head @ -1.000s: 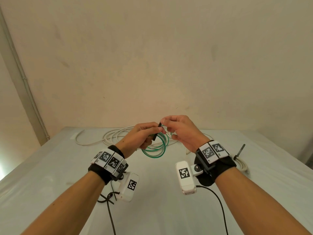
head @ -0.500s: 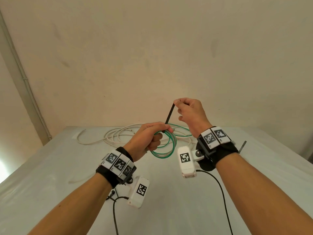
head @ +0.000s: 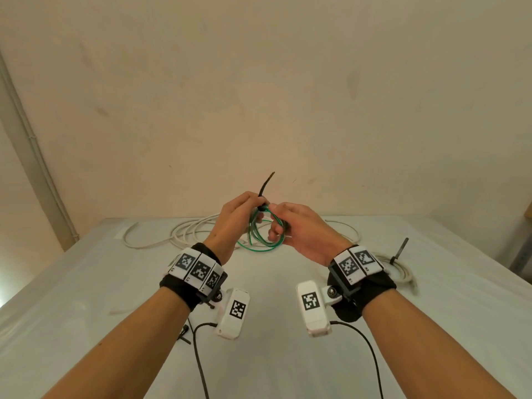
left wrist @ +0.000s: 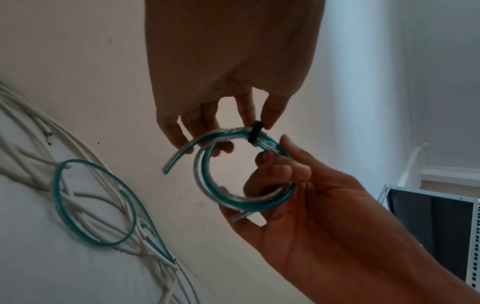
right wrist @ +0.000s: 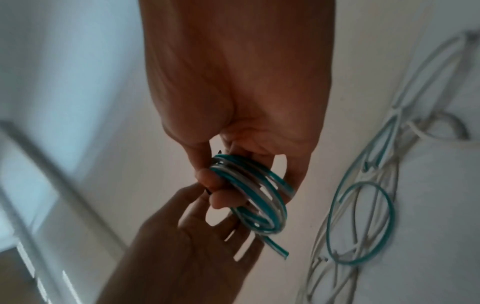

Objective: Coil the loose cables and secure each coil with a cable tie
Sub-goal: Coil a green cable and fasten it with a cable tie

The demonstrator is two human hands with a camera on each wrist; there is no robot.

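Thin green-and-white springy cable coil (head: 260, 234), frame centre: light, slippery; left hand (head: 236, 223) and right hand (head: 299, 228) both pinch it beside black plastic cable tie (left wrist: 253, 133).

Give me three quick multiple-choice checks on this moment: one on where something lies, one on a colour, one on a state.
1. Where is the already tied white coil?
A. On the table to the right of the right hand
B. In the left hand
C. On the floor

2. What colour is the coil held between the hands?
A. Red
B. Green and white
C. Black

3. How is the black cable tie?
A. Lying loose on the table
B. Wrapped round the held coil
C. Missing

Answers: 1 A, it rests on the table past the right hand. 2 B, the green coil shows both colours. 3 B, it bands the strands by the left hand.
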